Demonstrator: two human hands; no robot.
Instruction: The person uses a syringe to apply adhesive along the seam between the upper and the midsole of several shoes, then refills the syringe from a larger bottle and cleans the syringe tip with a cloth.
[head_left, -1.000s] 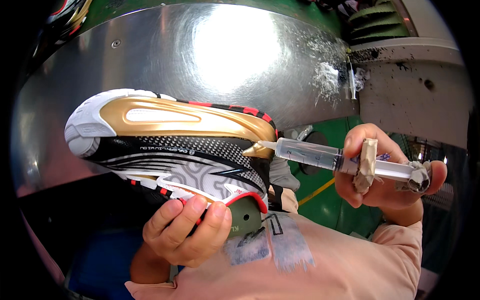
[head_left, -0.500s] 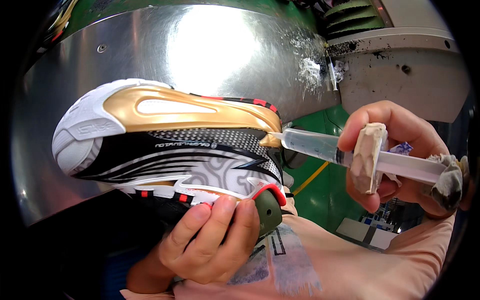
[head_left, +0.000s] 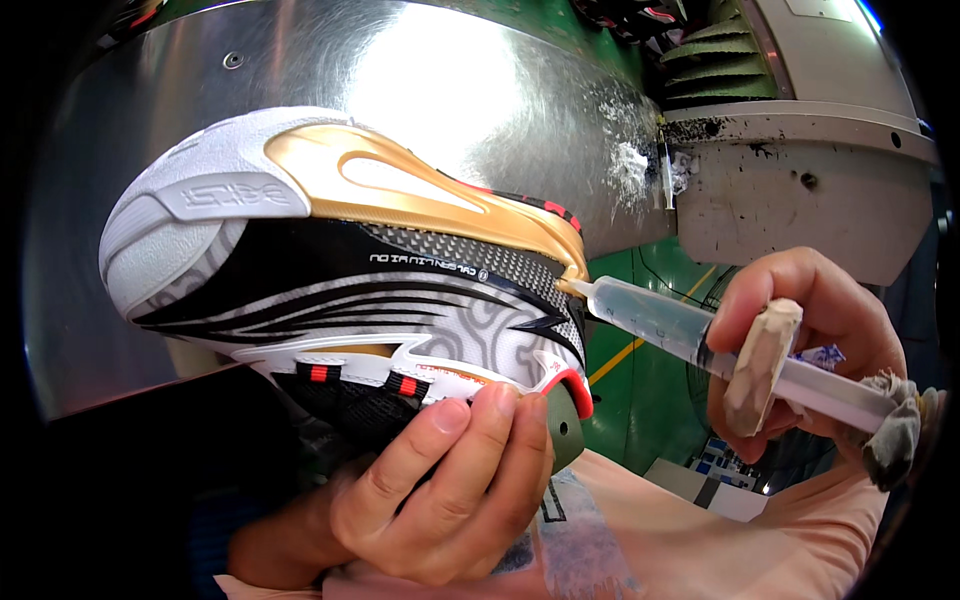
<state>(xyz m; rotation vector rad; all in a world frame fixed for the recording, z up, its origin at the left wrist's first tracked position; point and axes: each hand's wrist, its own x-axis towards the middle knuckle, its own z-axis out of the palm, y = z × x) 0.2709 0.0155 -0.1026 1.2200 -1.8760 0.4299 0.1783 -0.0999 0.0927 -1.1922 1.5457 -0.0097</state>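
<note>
A white, black and gold sports shoe (head_left: 420, 280) lies on its side in the air, sole edge upward and toe to the left. My left hand (head_left: 450, 490) grips it from below at the collar, where a dark green shoe last (head_left: 565, 430) sticks out of the opening. In my right hand (head_left: 810, 340) is a clear plastic syringe (head_left: 650, 320), its finger grip wrapped in pale tape and its plunger end in grey cloth. The syringe tip meets the seam between the gold sole part and the black upper, at the heel.
Behind the shoe curves a shiny metal work surface (head_left: 290, 70) with white residue near its right end. A beige machine housing (head_left: 800, 180) stands at the right, below green ribbed padding (head_left: 715, 60). Green floor (head_left: 630, 390) with yellow lines shows beneath.
The shoe has come closer and tilted, its heel side sinking lower. My right hand with the syringe has moved down, and the tip has shifted slightly along the heel seam.
</note>
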